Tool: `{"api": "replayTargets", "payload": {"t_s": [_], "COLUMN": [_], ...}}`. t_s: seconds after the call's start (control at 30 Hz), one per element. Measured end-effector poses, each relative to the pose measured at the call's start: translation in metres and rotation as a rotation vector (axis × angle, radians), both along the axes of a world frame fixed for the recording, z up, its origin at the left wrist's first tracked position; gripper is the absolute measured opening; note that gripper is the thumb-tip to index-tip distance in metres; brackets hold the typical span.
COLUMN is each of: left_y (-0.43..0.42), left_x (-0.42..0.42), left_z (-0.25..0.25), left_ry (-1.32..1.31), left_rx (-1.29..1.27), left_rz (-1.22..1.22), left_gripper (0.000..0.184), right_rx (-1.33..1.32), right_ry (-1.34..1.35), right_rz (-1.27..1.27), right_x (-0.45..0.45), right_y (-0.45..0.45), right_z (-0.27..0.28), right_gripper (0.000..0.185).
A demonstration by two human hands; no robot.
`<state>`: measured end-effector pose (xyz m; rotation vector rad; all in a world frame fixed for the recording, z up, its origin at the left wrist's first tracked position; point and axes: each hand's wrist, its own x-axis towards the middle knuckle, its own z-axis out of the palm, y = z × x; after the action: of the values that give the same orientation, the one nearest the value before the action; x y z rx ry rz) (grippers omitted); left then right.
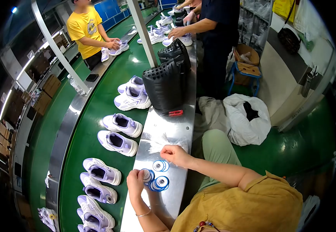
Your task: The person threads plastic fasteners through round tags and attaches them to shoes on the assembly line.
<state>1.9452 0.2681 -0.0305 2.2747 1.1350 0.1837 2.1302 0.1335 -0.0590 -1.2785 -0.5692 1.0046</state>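
My left hand (pixel 136 180) has its fingers pinched together at the edge of a round blue-and-white tag (pixel 147 176). Beside it on the metal ledge (pixel 168 127) lie more round tags (pixel 161 183), and another small group of tags (pixel 160 166) sits just above. Over that group is my right hand (pixel 175 155), closed in a pinch; whatever is between its fingertips is too small to make out. A bunch of thin clear plastic fasteners (pixel 162 143) lies right beyond my right fingertips.
White-and-purple sneakers (pixel 115 143) line the green belt (pixel 98 96) to the left. Black padded bags (pixel 164 89) stand on the ledge beyond a red cutter (pixel 175 113). A person in yellow (pixel 84 29) and one in dark clothes (pixel 218 46) handle shoes. A white sack (pixel 249 131) is at right.
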Motion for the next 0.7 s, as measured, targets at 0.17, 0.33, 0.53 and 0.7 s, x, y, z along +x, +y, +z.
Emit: {"api": "replayTargets", "payload": {"t_s": [0.17, 0.33, 0.53, 0.7], "left_y": [-0.009, -0.007, -0.004, -0.005], "left_x": [0.007, 0.009, 0.012, 0.017], "left_z": [0.008, 0.011, 0.009, 0.019], "left_ry": [-0.039, -0.111, -0.125, -0.28], "left_rx": [0.108, 0.093, 0.082, -0.037], "left_rz": [-0.018, -0.005, -0.008, 0.082], "left_gripper": [0.016, 0.015, 0.018, 0.017], "right_rx": [0.004, -0.008, -0.083, -0.053], "right_ry": [0.06, 0.04, 0.055, 0.072], "right_rz": [0.02, 0.044, 0.117, 0.086], "right_x": [-0.001, 0.002, 0.003, -0.001], "right_y": [-0.002, -0.001, 0.007, 0.013], "right_z": [0.004, 0.007, 0.011, 0.016], "right_gripper": [0.008, 0.008, 0.007, 0.006]}}
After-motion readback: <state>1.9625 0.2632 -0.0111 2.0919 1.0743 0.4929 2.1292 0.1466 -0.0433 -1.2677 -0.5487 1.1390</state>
